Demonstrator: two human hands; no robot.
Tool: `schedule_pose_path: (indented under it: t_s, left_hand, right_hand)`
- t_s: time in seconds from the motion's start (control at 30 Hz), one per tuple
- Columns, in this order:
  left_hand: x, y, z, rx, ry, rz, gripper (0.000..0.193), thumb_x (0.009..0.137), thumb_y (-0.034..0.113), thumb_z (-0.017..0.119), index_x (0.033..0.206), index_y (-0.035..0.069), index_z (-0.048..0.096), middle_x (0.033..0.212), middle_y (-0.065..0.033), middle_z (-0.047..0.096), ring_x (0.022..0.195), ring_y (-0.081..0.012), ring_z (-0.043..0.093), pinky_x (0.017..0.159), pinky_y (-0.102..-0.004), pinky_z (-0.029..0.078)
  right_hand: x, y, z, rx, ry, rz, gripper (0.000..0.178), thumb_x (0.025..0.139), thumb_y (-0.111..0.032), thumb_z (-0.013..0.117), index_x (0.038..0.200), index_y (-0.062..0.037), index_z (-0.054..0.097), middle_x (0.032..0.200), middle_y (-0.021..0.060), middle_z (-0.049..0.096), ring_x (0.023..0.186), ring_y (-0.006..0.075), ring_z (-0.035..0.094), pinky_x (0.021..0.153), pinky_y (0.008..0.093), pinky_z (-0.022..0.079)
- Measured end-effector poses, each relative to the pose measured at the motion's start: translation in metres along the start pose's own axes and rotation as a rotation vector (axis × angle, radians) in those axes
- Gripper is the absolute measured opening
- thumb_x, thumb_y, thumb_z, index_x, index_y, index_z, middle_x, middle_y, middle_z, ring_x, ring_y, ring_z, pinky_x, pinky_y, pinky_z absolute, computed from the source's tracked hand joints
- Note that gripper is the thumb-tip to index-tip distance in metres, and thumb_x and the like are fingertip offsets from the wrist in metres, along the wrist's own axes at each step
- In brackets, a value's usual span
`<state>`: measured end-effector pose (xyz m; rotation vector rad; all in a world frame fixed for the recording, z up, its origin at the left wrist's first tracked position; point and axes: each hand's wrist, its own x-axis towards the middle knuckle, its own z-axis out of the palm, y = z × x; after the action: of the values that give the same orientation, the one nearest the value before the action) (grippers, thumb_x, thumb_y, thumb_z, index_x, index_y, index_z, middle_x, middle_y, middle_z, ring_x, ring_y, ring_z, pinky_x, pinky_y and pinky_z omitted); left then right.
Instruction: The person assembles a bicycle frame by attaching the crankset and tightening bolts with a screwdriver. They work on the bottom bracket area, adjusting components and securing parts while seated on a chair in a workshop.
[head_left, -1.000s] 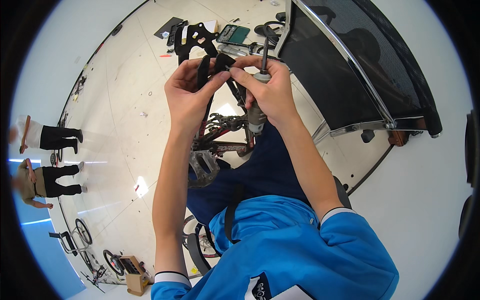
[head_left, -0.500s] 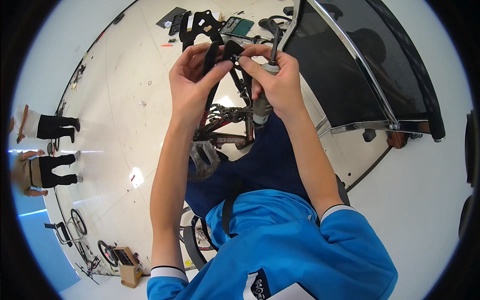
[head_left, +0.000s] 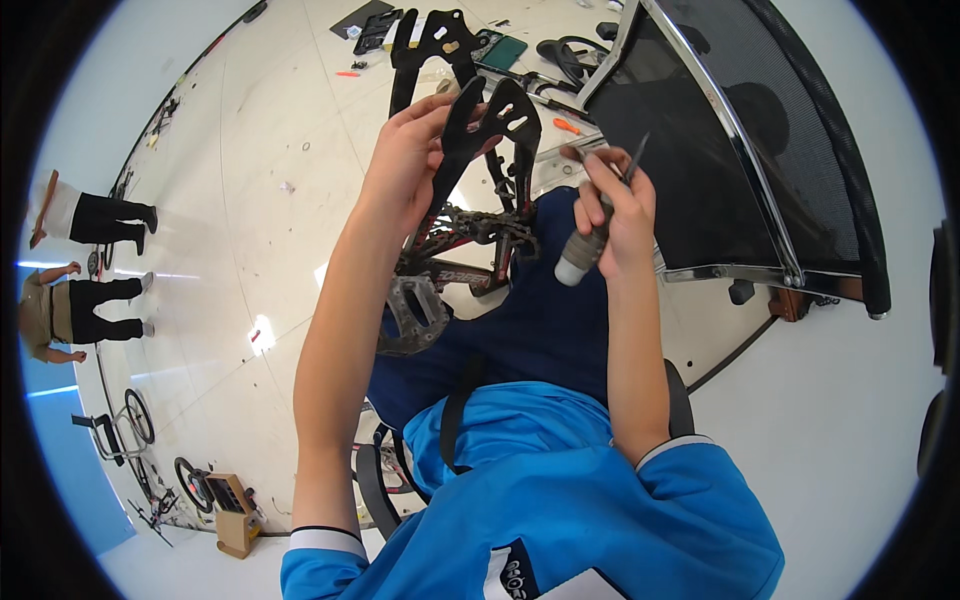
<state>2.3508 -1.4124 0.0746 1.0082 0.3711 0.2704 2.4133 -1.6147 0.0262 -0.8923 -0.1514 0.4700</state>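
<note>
Hands parted, left hand (head_left: 405, 170) gripping slotted black plate (head_left: 490, 125)

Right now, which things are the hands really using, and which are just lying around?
In use:
- left hand holding a black slotted plate
- right hand gripping a grey-handled screwdriver
- bicycle chain and pedal on the lap

Lying about:
- black mesh chair
- green phone-like slab
- orange-handled tool
- black parts on the floor

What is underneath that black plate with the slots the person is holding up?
Below the black plate in the left hand hang a chain and a grey pedal over the person's lap. The hand hides the plate's lower edge.
</note>
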Motion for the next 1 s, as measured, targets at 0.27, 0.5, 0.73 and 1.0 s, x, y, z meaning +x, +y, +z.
schedule_pose_path:
  t_s: [0.27,0.5,0.73,1.0]
  left_hand:
    - [0.004,-0.008,-0.006,0.094,0.035,0.067,0.034,0.081,0.0,0.072,0.111,-0.004,0.057,0.098,-0.011,0.07,0.084,-0.01,0.067,0.07,-0.0186,0.053]
    - [0.005,-0.011,-0.009,0.114,0.025,0.079,0.032,0.079,0.0,0.074,0.108,-0.002,0.06,0.097,-0.0093,0.07,0.084,-0.0102,0.066,0.073,-0.0193,0.051]
    - [0.002,-0.011,-0.007,0.104,0.029,0.09,0.029,0.08,-0.001,0.073,0.105,-0.003,0.06,0.096,-0.0099,0.07,0.084,-0.0109,0.066,0.074,-0.0201,0.052]
    - [0.002,-0.009,-0.003,0.127,0.065,0.109,0.025,0.081,-0.003,0.07,0.104,-0.004,0.06,0.093,-0.0102,0.069,0.083,-0.012,0.067,0.073,-0.0214,0.054]
  right_hand:
    - [-0.037,0.06,-0.039,-0.056,0.072,0.371,0.013,0.088,-0.01,0.051,0.097,-0.0008,0.055,0.08,0.0083,0.055,0.044,0.0104,0.044,0.037,0.0267,0.042]
    - [-0.054,0.096,-0.021,-0.061,-0.002,0.57,0.016,0.092,-0.017,0.055,0.086,-0.0024,0.053,0.072,0.0066,0.053,0.044,0.0104,0.044,0.036,0.0274,0.038]
    - [-0.045,0.123,-0.004,-0.987,-0.004,-0.105,0.048,0.077,-0.015,0.077,0.114,-0.0013,0.049,0.07,0.0076,0.057,0.055,0.0134,0.058,0.051,0.0307,0.048]
    - [-0.026,0.125,-0.002,-1.293,-0.291,0.013,0.082,0.076,-0.014,0.075,0.144,-0.0087,0.03,0.094,0.0238,0.067,0.092,0.0427,0.064,0.082,0.0444,0.05]
